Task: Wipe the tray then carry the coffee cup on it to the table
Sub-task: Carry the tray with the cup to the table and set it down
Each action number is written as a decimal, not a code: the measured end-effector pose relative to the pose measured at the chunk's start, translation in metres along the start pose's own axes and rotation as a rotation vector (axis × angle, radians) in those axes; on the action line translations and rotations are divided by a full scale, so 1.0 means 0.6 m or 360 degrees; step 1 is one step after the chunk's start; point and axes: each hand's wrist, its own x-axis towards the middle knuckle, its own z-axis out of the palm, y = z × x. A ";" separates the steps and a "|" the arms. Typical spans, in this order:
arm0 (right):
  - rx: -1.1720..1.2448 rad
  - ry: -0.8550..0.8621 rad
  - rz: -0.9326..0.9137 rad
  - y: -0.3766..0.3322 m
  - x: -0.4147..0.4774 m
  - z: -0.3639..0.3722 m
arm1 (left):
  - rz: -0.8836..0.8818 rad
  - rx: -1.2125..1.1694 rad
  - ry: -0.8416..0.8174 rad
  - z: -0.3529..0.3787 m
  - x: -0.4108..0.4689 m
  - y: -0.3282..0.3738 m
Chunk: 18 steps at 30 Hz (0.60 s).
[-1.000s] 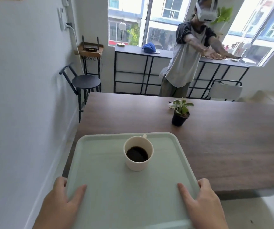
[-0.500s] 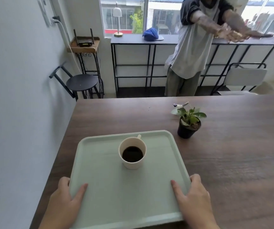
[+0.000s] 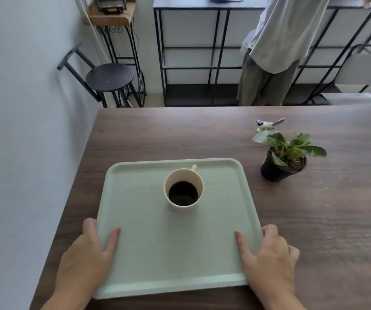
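Observation:
A pale green tray [image 3: 148, 249] lies over the near left part of the dark wooden table [image 3: 314, 220]. A cream coffee cup [image 3: 183, 189] full of black coffee stands upright on the tray's far half, its handle pointing away from me. My left hand [image 3: 86, 258] grips the tray's left edge near the front corner, thumb on top. My right hand [image 3: 269, 258] grips the right edge the same way. Whether the tray rests flat on the table or hovers just above it I cannot tell.
A small potted plant [image 3: 285, 159] stands just right of the tray's far corner, with a little bird figurine [image 3: 267, 125] behind it. A person [image 3: 276, 48] stands beyond the table by a black shelf unit [image 3: 202, 52]. A black stool [image 3: 109, 77] sits by the left wall.
The tray with the cup has moved forward over the table and down toward its surface. My view has tilted downward. Both hands keep their grip.

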 end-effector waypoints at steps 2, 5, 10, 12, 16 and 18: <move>-0.0027 0.0024 -0.0017 0.003 -0.003 0.003 | 0.0032 0.0115 0.0012 0.001 -0.005 0.000; -0.0103 0.0018 -0.0046 0.004 -0.010 0.007 | 0.0125 0.0288 0.0048 0.002 -0.006 -0.001; -0.0096 0.0082 -0.0211 -0.001 -0.002 0.002 | 0.0143 0.0566 0.0034 -0.002 0.005 0.000; 0.0143 0.0025 -0.0432 -0.024 0.025 -0.008 | 0.0278 0.0508 0.0071 -0.005 0.014 0.013; 0.0863 -0.0428 -0.0662 -0.136 0.109 -0.015 | 0.0582 -0.0231 -0.0242 0.000 0.020 0.101; 0.0971 -0.0647 -0.0742 -0.199 0.148 -0.002 | 0.0624 -0.0467 -0.0271 0.018 0.014 0.153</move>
